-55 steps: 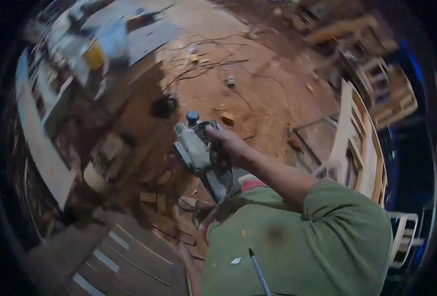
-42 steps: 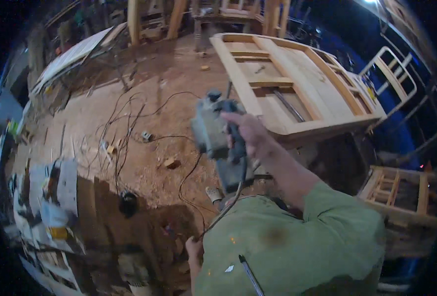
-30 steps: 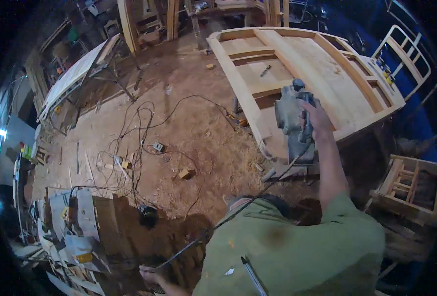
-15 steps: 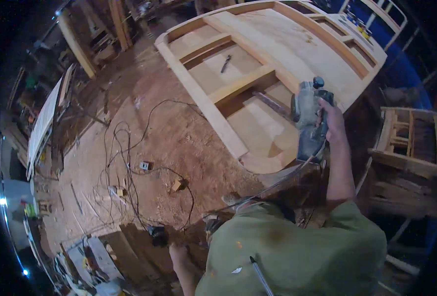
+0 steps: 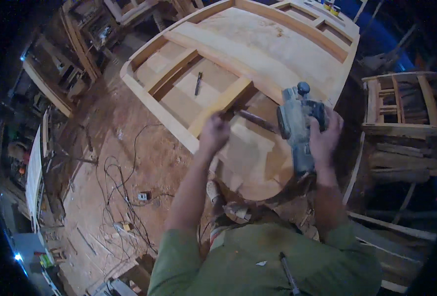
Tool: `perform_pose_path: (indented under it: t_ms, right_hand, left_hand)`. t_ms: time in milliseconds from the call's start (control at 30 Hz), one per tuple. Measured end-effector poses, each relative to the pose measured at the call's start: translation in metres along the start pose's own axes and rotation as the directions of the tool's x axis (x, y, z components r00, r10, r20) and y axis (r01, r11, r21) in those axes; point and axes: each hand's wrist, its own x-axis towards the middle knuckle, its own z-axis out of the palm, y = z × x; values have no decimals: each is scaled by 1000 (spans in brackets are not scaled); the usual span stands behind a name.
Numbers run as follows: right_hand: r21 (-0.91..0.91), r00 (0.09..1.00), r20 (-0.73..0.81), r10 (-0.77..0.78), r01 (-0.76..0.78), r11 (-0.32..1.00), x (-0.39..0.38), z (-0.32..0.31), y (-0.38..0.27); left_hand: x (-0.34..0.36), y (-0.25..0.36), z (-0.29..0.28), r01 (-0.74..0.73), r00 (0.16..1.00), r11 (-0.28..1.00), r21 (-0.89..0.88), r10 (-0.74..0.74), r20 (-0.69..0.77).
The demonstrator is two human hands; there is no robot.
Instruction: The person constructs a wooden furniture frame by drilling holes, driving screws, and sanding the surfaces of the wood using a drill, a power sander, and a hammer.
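My right hand (image 5: 326,134) grips the handle of a dusty grey-green electric hand planer (image 5: 293,116) with a round black front knob. The planer rests over the near right side of a large wooden frame (image 5: 159,108) with a rounded corner, crossbars and thin panels. My left hand (image 5: 215,133), blurred, hovers over the frame's near edge by a crossbar. Its fingers look curled, and anything within them is hidden. Between the hands, a dark narrow bar (image 5: 258,120) lies in the near compartment. A slim dark tool (image 5: 198,84) lies on the panel in the compartment beyond.
Loose dark cables (image 5: 112,177) and a small socket box (image 5: 143,196) lie on the dusty floor at left. A smaller wooden frame (image 5: 401,101) stands at right, above stacked boards (image 5: 401,163). Small yellow-lidded containers (image 5: 332,9) sit at the large frame's far right.
My left hand has risen from low beside my body to over the frame's near edge. My right hand still holds the planer. The view has shifted, moving the frame left in the picture.
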Motion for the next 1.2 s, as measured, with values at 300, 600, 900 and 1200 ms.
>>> perform_pose_path:
  t_ms: [300,600,900,1200]
  right_hand:
    - [-113,836,543,-77,164,980,-62,143,-61]
    - [-335,552,777,302,-44,941,-108,139,-54]
    - [-37,513,857,39,-14,999,-60,96,-108]
    - [119,230,967,109,-786,607,-106,50,-30]
  left_hand:
    - [165,-119,24,318,903,873,370,-398,163]
    - [163,-126,-26,601,735,794,-92,-502,456]
    - [42,-111,-139,584,806,727,-360,-464,368]
    - [-165,-79,-184,737,613,248,-629,-638,466]
